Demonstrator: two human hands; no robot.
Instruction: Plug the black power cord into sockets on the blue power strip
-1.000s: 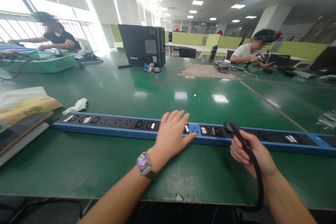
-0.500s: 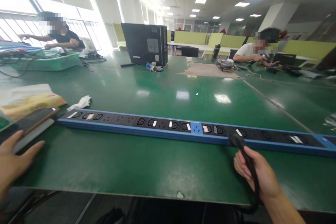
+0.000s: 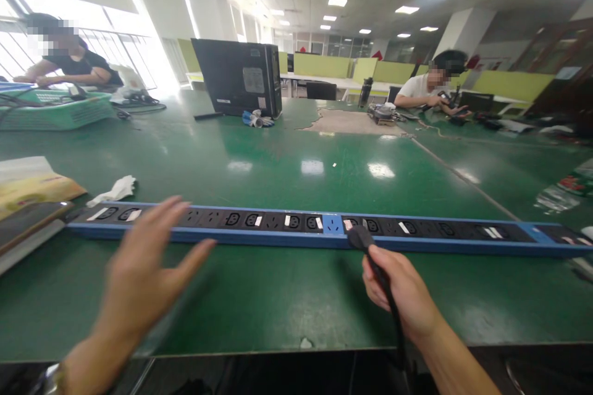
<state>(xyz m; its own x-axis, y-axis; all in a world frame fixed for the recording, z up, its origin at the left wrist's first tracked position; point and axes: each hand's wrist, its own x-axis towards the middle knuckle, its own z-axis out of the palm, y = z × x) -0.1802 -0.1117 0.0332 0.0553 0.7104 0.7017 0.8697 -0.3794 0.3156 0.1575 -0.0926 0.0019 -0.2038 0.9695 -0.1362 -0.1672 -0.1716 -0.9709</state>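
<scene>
A long blue and black power strip (image 3: 272, 224) lies across the green table, with several sockets along its top and small white stickers between them. In my right hand (image 3: 401, 290) is a black power plug (image 3: 361, 238), gripped just behind its head. The plug is at the strip's near edge, right of the blue socket, and its black cord (image 3: 393, 308) hangs down past the table edge. My left hand (image 3: 143, 278) is raised over the strip's left part, fingers stretched and thumb apart, holding nothing; it is smeared by motion.
At the left lie a phone (image 3: 32, 225), a yellow packet (image 3: 41, 188) and a crumpled tissue (image 3: 113, 190). Farther back stand a green basket (image 3: 60, 112), a black computer case (image 3: 236, 77) and gloves (image 3: 257, 118). Two people sit across the table. A plastic bottle (image 3: 569, 188) lies right.
My left hand has moved right from beside the phone to over the strip. My right hand has carried the plug left along the strip, toward the blue socket. The view has shifted slightly.
</scene>
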